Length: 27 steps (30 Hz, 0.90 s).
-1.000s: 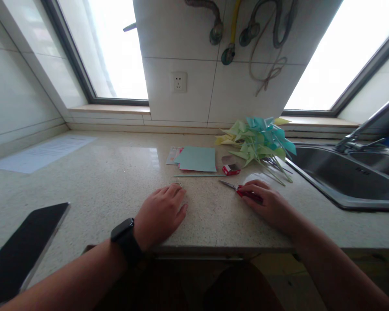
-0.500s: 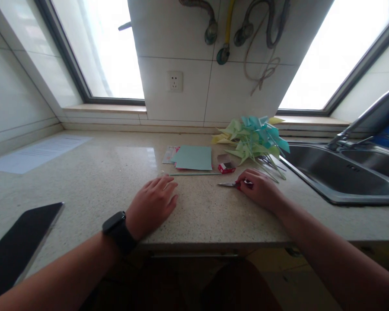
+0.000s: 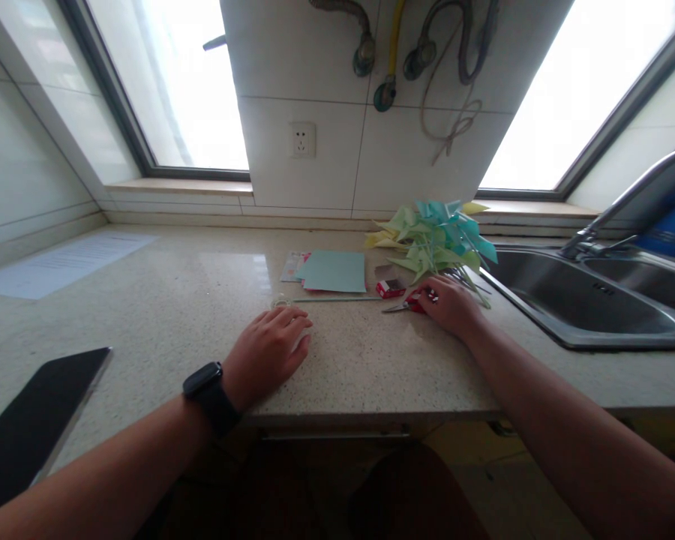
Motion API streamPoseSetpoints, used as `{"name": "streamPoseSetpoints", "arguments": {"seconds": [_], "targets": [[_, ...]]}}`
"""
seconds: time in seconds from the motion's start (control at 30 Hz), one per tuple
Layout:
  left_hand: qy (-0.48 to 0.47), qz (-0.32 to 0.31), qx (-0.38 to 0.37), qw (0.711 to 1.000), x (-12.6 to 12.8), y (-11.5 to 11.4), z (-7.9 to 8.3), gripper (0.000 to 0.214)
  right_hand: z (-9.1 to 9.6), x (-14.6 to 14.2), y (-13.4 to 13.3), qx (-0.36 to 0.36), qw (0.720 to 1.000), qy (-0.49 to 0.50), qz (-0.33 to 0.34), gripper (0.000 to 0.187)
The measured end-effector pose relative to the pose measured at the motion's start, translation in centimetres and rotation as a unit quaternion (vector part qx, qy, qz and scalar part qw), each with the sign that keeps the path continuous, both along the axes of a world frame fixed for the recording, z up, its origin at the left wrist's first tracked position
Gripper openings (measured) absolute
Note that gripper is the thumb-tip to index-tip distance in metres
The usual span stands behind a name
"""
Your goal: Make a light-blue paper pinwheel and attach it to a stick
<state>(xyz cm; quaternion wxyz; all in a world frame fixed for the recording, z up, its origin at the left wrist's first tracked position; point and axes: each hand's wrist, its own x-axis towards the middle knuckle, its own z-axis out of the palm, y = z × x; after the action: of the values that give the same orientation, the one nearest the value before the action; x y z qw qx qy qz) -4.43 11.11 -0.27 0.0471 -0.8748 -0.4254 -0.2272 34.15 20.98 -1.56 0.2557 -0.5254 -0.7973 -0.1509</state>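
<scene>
While the right hand (image 3: 448, 306) closes its fingers over the red handles of a small pair of metal-bladed scissors (image 3: 406, 304), the tool lies on the speckled beige stone worktop (image 3: 163, 315), blades pointing left, just right of centre. A sound grip here would seem to call for the thumb and fingers seated fully in the handle loops before the scissors leave the surface, blades kept shut and turned away from the other hand. The left hand (image 3: 267, 352), a black smartwatch (image 3: 209, 396) on its wrist, rests palm down and loosely spread on the worktop near the front edge, holding nothing.

Just beyond the scissors sits a small red and white box (image 3: 390, 288), and left of it a thin pale-green stick (image 3: 337, 299) lies flat below a pale blue-green sheet of paper (image 3: 334, 271) stacked on a few other coloured sheets. Behind the right hand, a heap of green, yellow and turquoise paper pinwheels on thin sticks (image 3: 434, 238) leans toward the stainless steel sink (image 3: 585, 307) at far right, its tap (image 3: 624, 206) arching above. A dark phone or tablet (image 3: 31, 424) lies at near left, a printed white sheet (image 3: 61, 262) at far left. Behind, a white tiled wall with a socket (image 3: 302, 139) and hanging hoses (image 3: 421, 52) stands between two bright windows.
</scene>
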Motion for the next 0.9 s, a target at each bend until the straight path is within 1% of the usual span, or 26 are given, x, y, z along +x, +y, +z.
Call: {"name": "streamPoseSetpoints", "arguments": {"seconds": [0.1, 0.2, 0.3, 0.4, 0.5, 0.67, 0.8, 0.9], "targets": [[-0.015, 0.000, -0.004, 1.000, 0.0, 0.1, 0.0, 0.019, 1.2, -2.3, -0.5, 0.017, 1.000, -0.014, 0.011, 0.016], [-0.025, -0.003, -0.009, 1.000, 0.1, 0.1, 0.0, 0.018, 2.5, -6.3, -0.6, -0.004, 0.996, -0.060, 0.064, 0.016], [-0.030, -0.005, -0.016, 0.999, 0.1, 0.1, 0.1, 0.017, 3.3, -10.2, 0.1, -0.032, 0.987, -0.117, 0.107, 0.028], [-0.031, -0.006, -0.024, 0.999, 0.1, 0.1, 0.2, 0.017, 3.3, -12.7, 1.2, -0.055, 0.979, -0.163, 0.107, 0.034], [-0.032, -0.008, -0.032, 0.999, 0.1, 0.1, 0.2, 0.016, 2.9, -13.3, 2.1, -0.077, 0.973, -0.198, 0.090, 0.030], [-0.033, -0.012, -0.043, 0.998, 0.0, 0.2, 0.3, 0.016, 2.3, -12.8, 2.7, -0.090, 0.969, -0.217, 0.079, 0.029], [-0.035, -0.013, -0.050, 0.998, 0.1, 0.2, 0.3, 0.015, 2.0, -12.3, 3.0, -0.074, 0.976, -0.188, 0.080, 0.027], [-0.042, -0.013, -0.057, 0.997, 0.0, 0.1, 0.3, 0.015, 1.7, -11.9, 3.2, -0.050, 0.986, -0.137, 0.081, 0.026]]}}
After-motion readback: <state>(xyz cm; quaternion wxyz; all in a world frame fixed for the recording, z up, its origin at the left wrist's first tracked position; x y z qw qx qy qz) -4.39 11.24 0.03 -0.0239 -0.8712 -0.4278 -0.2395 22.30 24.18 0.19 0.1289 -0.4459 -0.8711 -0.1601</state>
